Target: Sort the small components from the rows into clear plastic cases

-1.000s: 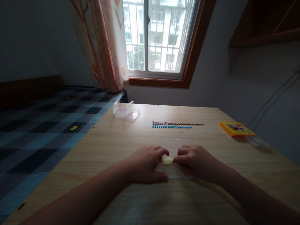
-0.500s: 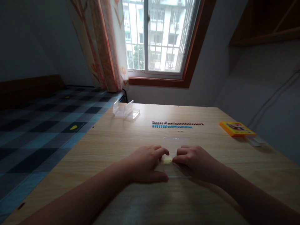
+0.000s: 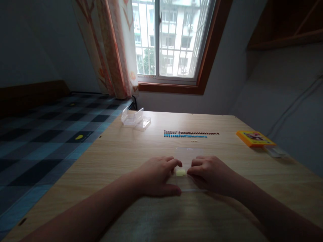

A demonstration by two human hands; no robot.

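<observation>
A clear plastic case (image 3: 194, 153) lies flat on the table in front of me, its far panel folded out. Inside its near part sits a small pale-yellow block of pieces (image 3: 180, 172). My left hand (image 3: 157, 176) grips the case's left side, thumb along the near corner and forefinger curled over the yellow pieces. Just right of those pieces is my right hand (image 3: 210, 173), fingers closed together in a pinch. Whatever lies between its fingertips is hidden from view.
Rows of tiny brown pieces (image 3: 191, 133) and blue pieces (image 3: 185, 136) lie beyond the case, with several small pale bits (image 3: 194, 141) nearby. Opened clear boxes (image 3: 142, 122) stand far left. An orange box (image 3: 255, 138) rests at the right edge, beside clear plastic (image 3: 275, 151).
My right hand has shifted slightly to the right, leaving a small gap beside the yellow pieces. The left hand and the case have stayed in place.
</observation>
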